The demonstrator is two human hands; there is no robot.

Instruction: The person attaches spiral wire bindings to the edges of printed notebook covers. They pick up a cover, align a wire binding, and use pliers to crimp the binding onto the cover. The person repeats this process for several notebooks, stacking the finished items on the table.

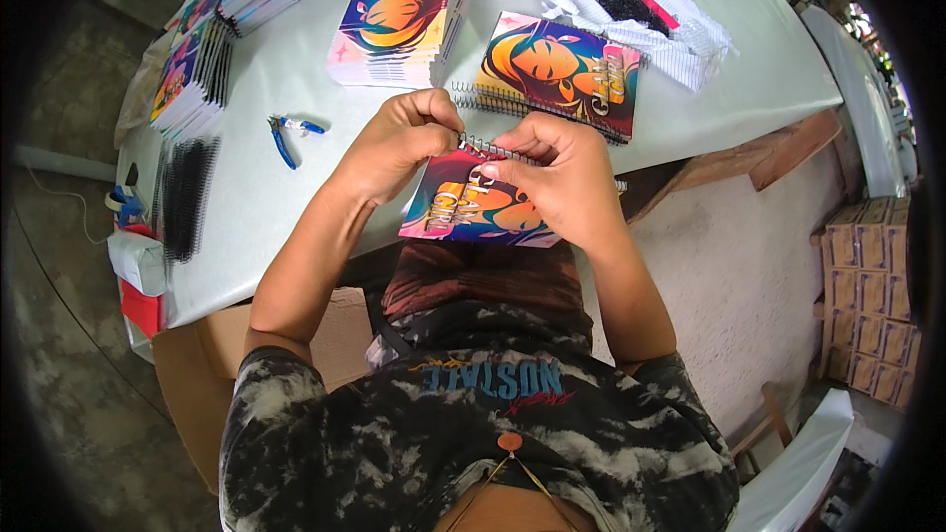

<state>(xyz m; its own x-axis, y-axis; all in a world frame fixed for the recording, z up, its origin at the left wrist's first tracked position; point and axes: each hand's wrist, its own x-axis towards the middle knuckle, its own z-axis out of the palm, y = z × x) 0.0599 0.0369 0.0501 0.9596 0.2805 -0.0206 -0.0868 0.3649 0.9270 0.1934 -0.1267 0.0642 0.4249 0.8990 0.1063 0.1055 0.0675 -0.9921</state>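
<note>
A notebook [455, 217] with a colourful illustrated cover lies at the table's near edge, partly under my right hand. A dark spiral coil [498, 150] runs along its far edge. My left hand [406, 143] is closed in a pinch at the coil's left end. With thumb and fingers closed, my right hand [564, 172] grips the coil and the notebook's edge further right. Just beyond my hands rest a few coil-bound notebooks [557, 74] with the same cover. Blue-handled cutting pliers [286, 136] lie spread on the table, left of my left hand.
A tall notebook stack [394, 25] stands on the white-covered table [296, 202], with more stacks [192, 79] at the far left. Several loose black coils [184, 199] lie at left. Crumpled lined paper [680, 49] holds black scraps. An open cardboard box [212, 355] sits below.
</note>
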